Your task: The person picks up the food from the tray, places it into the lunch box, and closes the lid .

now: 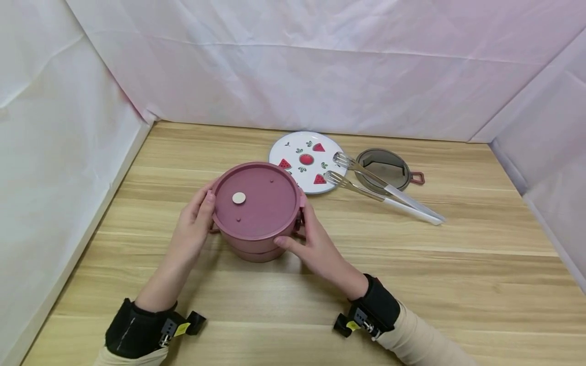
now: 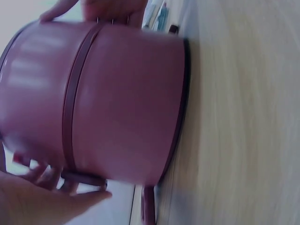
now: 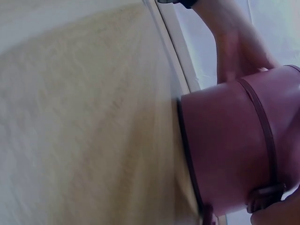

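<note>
A round, dusty-red two-tier lunch box [image 1: 258,213] with a flat lid and a pale round button [image 1: 239,198] stands on the table between both hands. My left hand [image 1: 195,213] grips its left side, thumb near the lid's rim. On the opposite side my right hand [image 1: 306,241] holds the box, thumb on the front wall and fingers by a side clip [image 1: 298,219]. The left wrist view shows the dark seam [image 2: 75,89] between the tiers and fingers around a clip [image 2: 84,179]. In the right wrist view the lower tier [image 3: 220,150] sits close over the wood.
Behind the box lies a white plate [image 1: 293,147] with watermelon prints. Metal tongs [image 1: 407,206] with fork-shaped tips and white handles lie across its right edge and a grey, round, see-through piece [image 1: 389,175] with a red loop handle. White cloth walls [image 1: 320,76] enclose the wooden table [image 1: 435,284].
</note>
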`<state>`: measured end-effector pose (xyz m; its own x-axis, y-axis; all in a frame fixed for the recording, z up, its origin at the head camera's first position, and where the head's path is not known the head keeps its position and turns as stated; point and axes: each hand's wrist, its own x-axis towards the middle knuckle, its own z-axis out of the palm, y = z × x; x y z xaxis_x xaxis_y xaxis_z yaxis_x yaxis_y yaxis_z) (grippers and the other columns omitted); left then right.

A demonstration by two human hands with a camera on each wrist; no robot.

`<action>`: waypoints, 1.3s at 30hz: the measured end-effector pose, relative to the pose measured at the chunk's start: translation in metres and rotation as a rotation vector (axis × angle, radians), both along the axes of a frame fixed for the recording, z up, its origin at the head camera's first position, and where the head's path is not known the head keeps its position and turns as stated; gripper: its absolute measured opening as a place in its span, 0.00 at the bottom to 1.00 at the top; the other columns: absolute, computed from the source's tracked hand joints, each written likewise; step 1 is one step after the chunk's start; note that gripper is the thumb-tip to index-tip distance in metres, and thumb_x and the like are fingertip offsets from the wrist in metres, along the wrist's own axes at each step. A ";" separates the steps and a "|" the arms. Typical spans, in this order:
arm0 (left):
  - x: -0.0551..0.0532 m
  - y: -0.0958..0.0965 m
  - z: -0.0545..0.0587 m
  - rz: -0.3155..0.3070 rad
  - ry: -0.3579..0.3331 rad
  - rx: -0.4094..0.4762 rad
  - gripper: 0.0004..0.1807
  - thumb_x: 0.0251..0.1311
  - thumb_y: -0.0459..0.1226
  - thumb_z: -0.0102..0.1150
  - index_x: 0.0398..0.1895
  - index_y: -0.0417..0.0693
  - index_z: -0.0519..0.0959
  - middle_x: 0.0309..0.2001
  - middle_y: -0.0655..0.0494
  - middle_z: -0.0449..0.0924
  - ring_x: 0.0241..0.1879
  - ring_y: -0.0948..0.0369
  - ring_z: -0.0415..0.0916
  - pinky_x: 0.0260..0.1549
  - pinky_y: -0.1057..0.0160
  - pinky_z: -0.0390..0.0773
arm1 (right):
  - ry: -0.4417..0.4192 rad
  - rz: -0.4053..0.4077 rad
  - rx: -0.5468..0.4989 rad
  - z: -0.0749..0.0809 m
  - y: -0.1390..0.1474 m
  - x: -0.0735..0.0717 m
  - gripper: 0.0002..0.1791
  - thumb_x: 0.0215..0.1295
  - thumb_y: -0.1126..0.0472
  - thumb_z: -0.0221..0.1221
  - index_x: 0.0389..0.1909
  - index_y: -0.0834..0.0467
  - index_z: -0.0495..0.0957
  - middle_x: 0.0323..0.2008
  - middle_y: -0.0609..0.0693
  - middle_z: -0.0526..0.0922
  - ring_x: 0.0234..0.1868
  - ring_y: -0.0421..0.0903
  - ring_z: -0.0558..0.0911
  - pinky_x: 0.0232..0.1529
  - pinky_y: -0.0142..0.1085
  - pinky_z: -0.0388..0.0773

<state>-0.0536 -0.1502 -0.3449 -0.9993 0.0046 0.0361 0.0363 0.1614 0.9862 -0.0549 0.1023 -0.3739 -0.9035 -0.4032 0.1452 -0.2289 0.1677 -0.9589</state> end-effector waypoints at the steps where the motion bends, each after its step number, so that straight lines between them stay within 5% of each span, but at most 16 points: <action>1: -0.001 -0.003 0.000 -0.013 0.020 0.025 0.28 0.79 0.48 0.37 0.75 0.45 0.62 0.72 0.42 0.65 0.57 0.70 0.73 0.50 0.78 0.77 | -0.005 -0.003 0.006 0.001 0.001 0.000 0.53 0.63 0.46 0.66 0.79 0.34 0.39 0.78 0.44 0.54 0.70 0.50 0.70 0.62 0.49 0.77; 8: -0.003 -0.024 -0.007 -0.162 0.103 0.172 0.24 0.78 0.39 0.43 0.72 0.40 0.65 0.67 0.56 0.71 0.64 0.72 0.71 0.57 0.70 0.77 | 0.032 -0.001 -0.001 0.005 0.005 0.000 0.56 0.63 0.53 0.68 0.81 0.47 0.39 0.80 0.48 0.50 0.77 0.52 0.60 0.63 0.51 0.75; 14: -0.004 -0.038 -0.017 -0.268 0.104 0.291 0.24 0.74 0.27 0.44 0.72 0.40 0.66 0.62 0.64 0.77 0.60 0.69 0.76 0.56 0.70 0.78 | 0.022 -0.001 -0.003 0.005 0.006 0.001 0.53 0.64 0.55 0.67 0.79 0.38 0.42 0.79 0.44 0.54 0.75 0.49 0.63 0.59 0.50 0.79; 26: -0.006 -0.040 -0.014 -0.228 0.122 0.265 0.22 0.71 0.26 0.49 0.66 0.45 0.74 0.58 0.67 0.81 0.54 0.71 0.80 0.51 0.70 0.80 | 0.006 0.008 -0.030 0.004 0.006 -0.002 0.50 0.63 0.57 0.68 0.79 0.38 0.46 0.77 0.45 0.57 0.74 0.48 0.64 0.58 0.49 0.80; 39: -0.005 -0.039 -0.004 -0.227 0.146 0.103 0.25 0.71 0.27 0.50 0.71 0.41 0.68 0.64 0.66 0.77 0.62 0.70 0.75 0.55 0.74 0.77 | 0.023 0.022 -0.016 0.005 0.008 -0.004 0.49 0.64 0.59 0.67 0.78 0.39 0.48 0.77 0.44 0.58 0.76 0.46 0.61 0.60 0.49 0.78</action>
<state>-0.0586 -0.1896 -0.3487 -0.9573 0.2164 0.1917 0.2032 0.0321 0.9786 -0.0587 0.1107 -0.3688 -0.8908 -0.4204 0.1723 -0.2541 0.1466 -0.9560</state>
